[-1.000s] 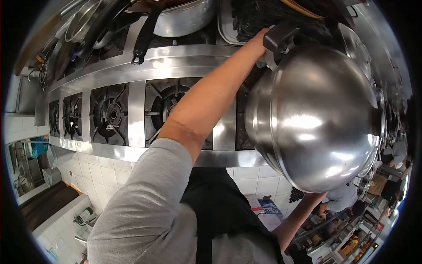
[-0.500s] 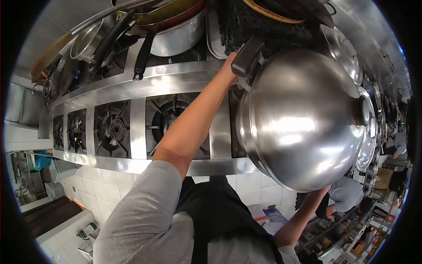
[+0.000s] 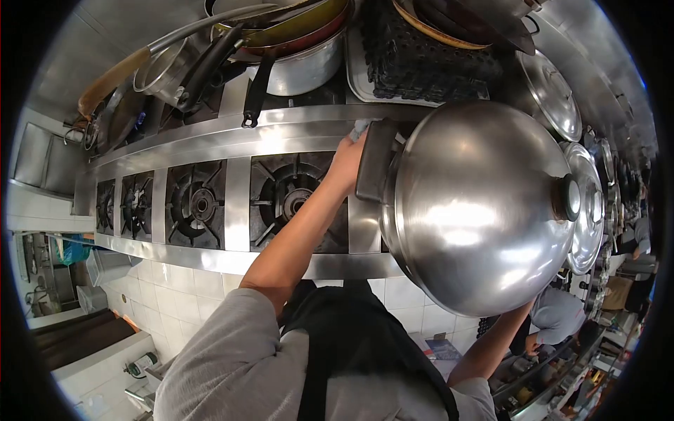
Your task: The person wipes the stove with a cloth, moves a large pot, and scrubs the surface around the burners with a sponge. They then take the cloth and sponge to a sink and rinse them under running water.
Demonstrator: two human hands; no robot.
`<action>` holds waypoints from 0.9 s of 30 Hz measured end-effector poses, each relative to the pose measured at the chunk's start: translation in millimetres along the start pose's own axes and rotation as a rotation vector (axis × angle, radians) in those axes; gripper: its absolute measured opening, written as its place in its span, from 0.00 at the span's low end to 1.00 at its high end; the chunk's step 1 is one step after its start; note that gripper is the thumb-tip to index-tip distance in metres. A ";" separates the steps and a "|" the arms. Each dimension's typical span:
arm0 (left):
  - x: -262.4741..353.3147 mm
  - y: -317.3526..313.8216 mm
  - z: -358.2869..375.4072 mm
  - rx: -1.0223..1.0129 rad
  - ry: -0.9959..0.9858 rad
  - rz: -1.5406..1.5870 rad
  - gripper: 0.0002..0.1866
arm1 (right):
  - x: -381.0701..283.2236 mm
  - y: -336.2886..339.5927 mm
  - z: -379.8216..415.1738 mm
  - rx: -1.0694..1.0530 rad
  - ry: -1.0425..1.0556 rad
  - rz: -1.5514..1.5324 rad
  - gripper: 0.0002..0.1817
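Observation:
A large stainless steel pot under a domed lid stands in front of me over the right part of the stove. On its left sticks out a thick black handle, with my left hand closed round it from behind. A bit of grey cloth shows at my fingertips, and the handle hides part of the hand. The lid's round knob points to the right. My right forearm reaches to the pot's lower right side, where the bulge of the lid hides the hand.
Several gas burners run along the stove to the left. Behind stand stacked pans with jutting handles and a black perforated crate. More steel lids lie to the right. A person in grey bends at lower right.
The pot's black handle and my left hand have come down toward me and slightly left, and the pot has turned a little. The view has shifted slightly; the grey cloth is still at my left hand.

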State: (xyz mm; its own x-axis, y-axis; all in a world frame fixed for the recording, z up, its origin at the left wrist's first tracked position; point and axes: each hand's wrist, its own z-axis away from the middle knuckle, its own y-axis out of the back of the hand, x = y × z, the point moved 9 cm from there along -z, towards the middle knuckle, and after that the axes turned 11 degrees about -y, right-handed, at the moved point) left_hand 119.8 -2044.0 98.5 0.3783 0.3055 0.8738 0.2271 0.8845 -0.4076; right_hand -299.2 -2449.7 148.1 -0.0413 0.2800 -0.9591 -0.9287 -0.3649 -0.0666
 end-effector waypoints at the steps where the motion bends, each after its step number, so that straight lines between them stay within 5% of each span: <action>1: 0.3 4.9 6.7 0.072 0.080 -0.024 0.30 | -0.7 -0.7 -0.1 -0.001 0.000 0.002 0.28; 10: 10.8 -10.1 -19.1 -0.183 0.159 -0.081 0.31 | 14.1 13.2 13.3 0.007 -0.016 0.062 0.27; 13: 25.2 -17.7 -10.9 -0.132 0.009 -0.117 0.29 | 28.6 24.8 20.1 0.013 -0.028 0.087 0.27; 27: 35.1 5.5 65.2 0.179 0.044 -0.196 0.25 | 59.2 30.7 23.0 -0.025 -0.097 0.123 0.26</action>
State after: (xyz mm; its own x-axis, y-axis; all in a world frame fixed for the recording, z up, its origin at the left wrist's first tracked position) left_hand 75.9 -2005.5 144.2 0.3825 0.1100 0.9174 0.1389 0.9748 -0.1748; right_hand -338.6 -2423.9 95.6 -0.1911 0.3159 -0.9293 -0.9050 -0.4232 0.0423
